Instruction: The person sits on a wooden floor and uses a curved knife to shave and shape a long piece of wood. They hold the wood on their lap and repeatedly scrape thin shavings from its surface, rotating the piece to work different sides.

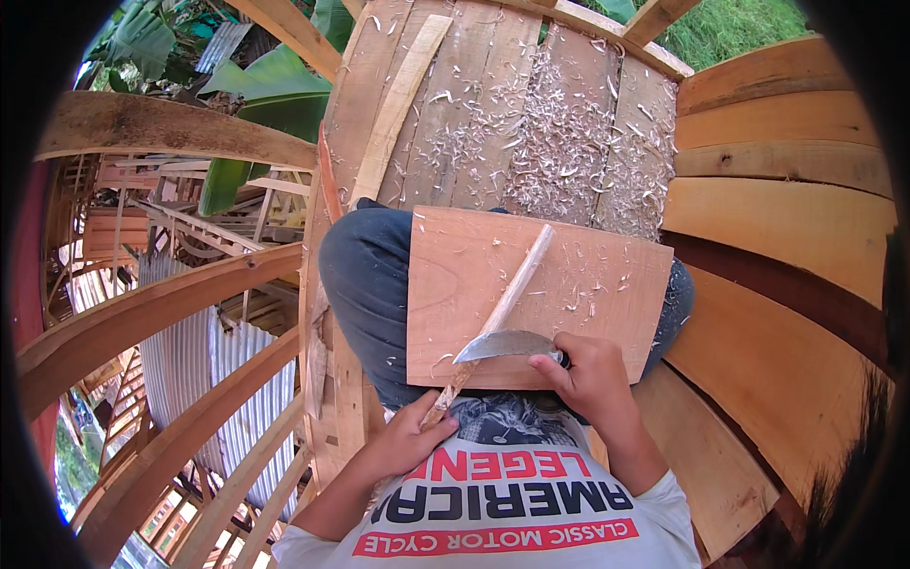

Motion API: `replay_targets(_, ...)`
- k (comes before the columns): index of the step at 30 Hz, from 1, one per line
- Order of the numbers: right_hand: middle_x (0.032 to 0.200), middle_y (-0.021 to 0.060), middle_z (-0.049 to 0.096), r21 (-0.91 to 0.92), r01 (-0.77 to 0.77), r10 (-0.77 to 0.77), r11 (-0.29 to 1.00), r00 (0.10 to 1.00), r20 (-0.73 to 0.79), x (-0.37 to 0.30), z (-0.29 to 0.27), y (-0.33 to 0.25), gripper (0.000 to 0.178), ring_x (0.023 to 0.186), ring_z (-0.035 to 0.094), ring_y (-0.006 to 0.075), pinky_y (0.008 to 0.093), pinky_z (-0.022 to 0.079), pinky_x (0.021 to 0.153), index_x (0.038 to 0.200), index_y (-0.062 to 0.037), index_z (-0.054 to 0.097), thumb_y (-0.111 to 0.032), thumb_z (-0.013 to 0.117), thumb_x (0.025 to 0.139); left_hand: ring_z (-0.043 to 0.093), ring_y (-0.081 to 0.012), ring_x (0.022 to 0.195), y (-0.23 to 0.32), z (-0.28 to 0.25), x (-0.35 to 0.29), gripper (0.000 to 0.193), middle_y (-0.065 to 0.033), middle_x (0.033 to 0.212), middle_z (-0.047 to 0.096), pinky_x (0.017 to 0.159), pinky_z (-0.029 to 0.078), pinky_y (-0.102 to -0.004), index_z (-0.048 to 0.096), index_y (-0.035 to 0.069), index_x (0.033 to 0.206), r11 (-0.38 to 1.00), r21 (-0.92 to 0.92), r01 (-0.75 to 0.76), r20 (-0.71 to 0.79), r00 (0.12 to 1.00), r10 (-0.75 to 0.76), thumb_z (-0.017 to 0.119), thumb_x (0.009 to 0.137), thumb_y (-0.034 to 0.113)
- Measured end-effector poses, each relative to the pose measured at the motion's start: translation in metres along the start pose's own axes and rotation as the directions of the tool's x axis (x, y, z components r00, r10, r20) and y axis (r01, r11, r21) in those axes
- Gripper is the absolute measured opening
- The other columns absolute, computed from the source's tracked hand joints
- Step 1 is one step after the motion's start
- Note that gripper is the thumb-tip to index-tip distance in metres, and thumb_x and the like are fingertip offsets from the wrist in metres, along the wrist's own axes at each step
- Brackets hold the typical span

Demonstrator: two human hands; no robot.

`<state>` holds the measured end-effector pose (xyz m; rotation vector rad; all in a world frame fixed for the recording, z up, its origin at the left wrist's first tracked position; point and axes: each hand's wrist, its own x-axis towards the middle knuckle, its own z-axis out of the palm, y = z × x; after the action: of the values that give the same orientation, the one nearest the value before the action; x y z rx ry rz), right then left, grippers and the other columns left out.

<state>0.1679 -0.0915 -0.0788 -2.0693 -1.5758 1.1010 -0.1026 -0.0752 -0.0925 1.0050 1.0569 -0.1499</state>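
A flat wooden board (455, 284) lies across my lap, with a few curled shavings on it. My left hand (422, 436) is closed around the near end of a thin wooden stick (521, 280), which slants over the board toward its far edge. In my right hand (592, 375) is a knife (507, 344) with a curved, broad blade, gripped by its dark handle. The blade lies across the stick just beyond my left hand, its tip pointing left. My right fingers hide most of the handle.
Pale shavings (569, 142) cover the plank floor beyond my knees. A long wooden strip (403, 109) lies at the far left of the floor. Wooden rails (161, 308) run along the left, with corrugated metal sheets (251, 379) below them. Planks (777, 228) form a wall at the right.
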Motion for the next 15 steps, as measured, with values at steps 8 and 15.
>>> replay_targets(8, 0.059, 0.0186, 0.057, -0.097, -0.026, 0.031, 0.995, 0.999, 0.042, 0.006, -0.001, -0.007, 0.043, 0.056, 0.059, 0.0355, 0.0398, 0.045, 0.051, 0.07, -0.0012, 0.061, -0.043, 0.068, 0.078, 0.065, -0.0267, 0.084, 0.01, -0.001, 0.001, 0.036, -0.0207, 0.087, 0.063, 0.075, 0.047, -0.0361, 0.049, -0.001, 0.106, 0.999, 0.043, 0.022, 0.007, 1.0, -0.023, 0.06, 0.089, 0.028)
replay_targets(15, 0.058, 0.0161, 0.058, -0.281, -0.032, 0.006, 0.959, 0.996, -0.093, 0.026, -0.009, 0.013, 0.051, 0.054, 0.06, 0.0327, 0.0392, 0.046, 0.05, 0.066, -0.0026, 0.061, -0.052, 0.068, 0.075, 0.065, -0.0275, 0.082, 0.009, -0.005, 0.001, 0.031, -0.0211, 0.083, 0.062, 0.073, 0.046, -0.0356, 0.047, 0.0, 0.105, 0.999, 0.037, 0.004, 0.04, 0.999, -0.006, 0.059, 0.089, 0.024)
